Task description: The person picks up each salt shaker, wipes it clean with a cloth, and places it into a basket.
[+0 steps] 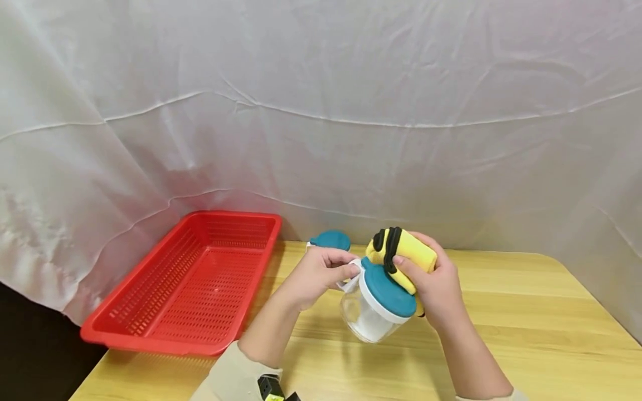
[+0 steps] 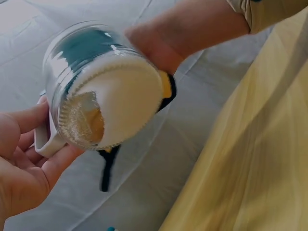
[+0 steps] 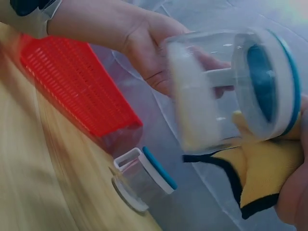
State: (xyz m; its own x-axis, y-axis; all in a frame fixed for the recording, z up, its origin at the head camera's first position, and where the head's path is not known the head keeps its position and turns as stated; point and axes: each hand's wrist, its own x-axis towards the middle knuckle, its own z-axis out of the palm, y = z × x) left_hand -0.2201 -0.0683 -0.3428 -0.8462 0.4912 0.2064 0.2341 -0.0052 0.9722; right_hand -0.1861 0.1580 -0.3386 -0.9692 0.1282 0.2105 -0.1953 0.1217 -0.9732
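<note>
My left hand [image 1: 321, 275] grips the white handle of a clear seasoning jar [image 1: 353, 314] with a teal lid [image 1: 388, 289]. The jar is tilted and held above the table. White granules [image 2: 130, 96] lie inside against its base, as the left wrist view shows. In my right hand [image 1: 443, 287] is a bunched yellow cloth [image 1: 416, 250] with black edging, pressed against the lid. A loose corner of the cloth [image 3: 260, 178] hangs below the jar in the right wrist view.
A second teal-lidded jar [image 3: 151, 178] stands on the wooden table [image 1: 526, 312] behind my left hand. To the left sits a red perforated plastic basket [image 1: 150, 345]. Pale fabric [image 1: 351, 156] hangs along the table's back.
</note>
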